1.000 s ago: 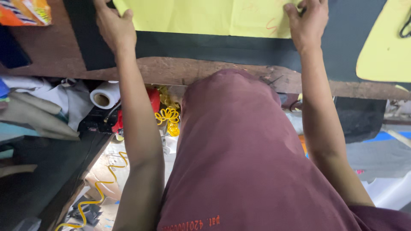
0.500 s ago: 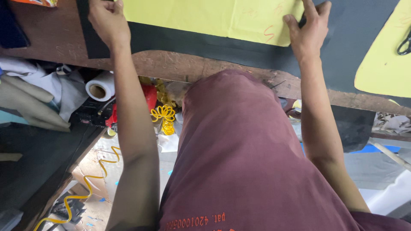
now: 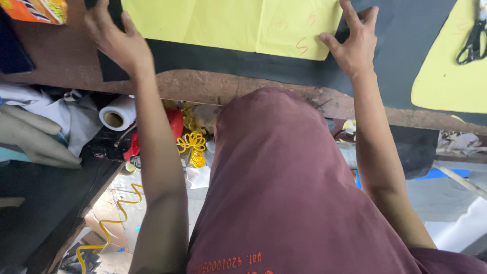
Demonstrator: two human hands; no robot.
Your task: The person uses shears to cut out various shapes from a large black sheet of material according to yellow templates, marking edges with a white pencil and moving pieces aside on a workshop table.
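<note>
Hands [image 3: 114,40] on frame-cropped yellow sheet [image 3: 228,23]

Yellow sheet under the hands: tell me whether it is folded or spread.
Spread. The yellow sheet lies flat on black fabric, with no fold visible.

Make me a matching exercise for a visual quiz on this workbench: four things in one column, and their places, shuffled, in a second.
Things:
1. left hand
2. right hand
3. scissors
4. white tape roll

Places:
A. under the table edge, among the clutter
B. on the yellow piece at the far right
C. at the left corner of the yellow sheet
D. at the sheet's right corner, fingers spread, by the red marks

Pairs: 1-C, 2-D, 3-B, 4-A
</note>
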